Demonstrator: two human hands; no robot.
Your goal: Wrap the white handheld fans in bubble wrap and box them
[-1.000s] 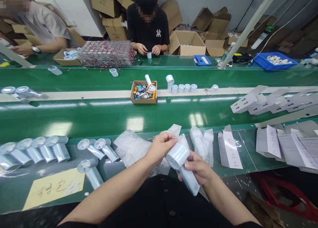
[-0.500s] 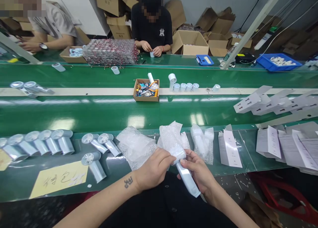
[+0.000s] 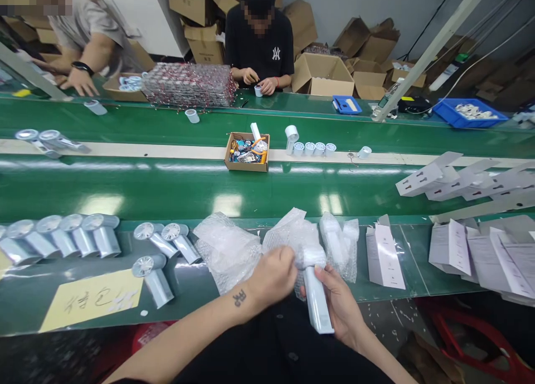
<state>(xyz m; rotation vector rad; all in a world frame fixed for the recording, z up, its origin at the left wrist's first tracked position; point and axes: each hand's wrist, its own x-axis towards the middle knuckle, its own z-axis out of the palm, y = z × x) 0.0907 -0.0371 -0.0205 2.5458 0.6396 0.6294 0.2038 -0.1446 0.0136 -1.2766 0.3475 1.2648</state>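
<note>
My right hand [image 3: 340, 303] grips the handle of a pale blue handheld fan [image 3: 316, 303], held upright near the table's front edge. A bubble-wrap bag [image 3: 292, 236] covers the fan's head, and my left hand [image 3: 271, 275] pinches that bag beside the head. A pile of bubble-wrap bags [image 3: 228, 250] lies just left of my hands. Another fan wrapped in bubble wrap [image 3: 338, 242] lies just right of them.
Several unwrapped fans [image 3: 79, 239] lie in a row at the left, above a yellow note [image 3: 90, 303]. White cartons [image 3: 382, 256] and folded leaflets [image 3: 480, 250] lie at the right. Beyond runs a green conveyor [image 3: 167, 189] with a small parts box [image 3: 246, 152]. Two people work across it.
The bubble-wrap bag has come down over the fan's head, and the fan has turned more upright. At far left, a person's hand has reached down onto the belt.
</note>
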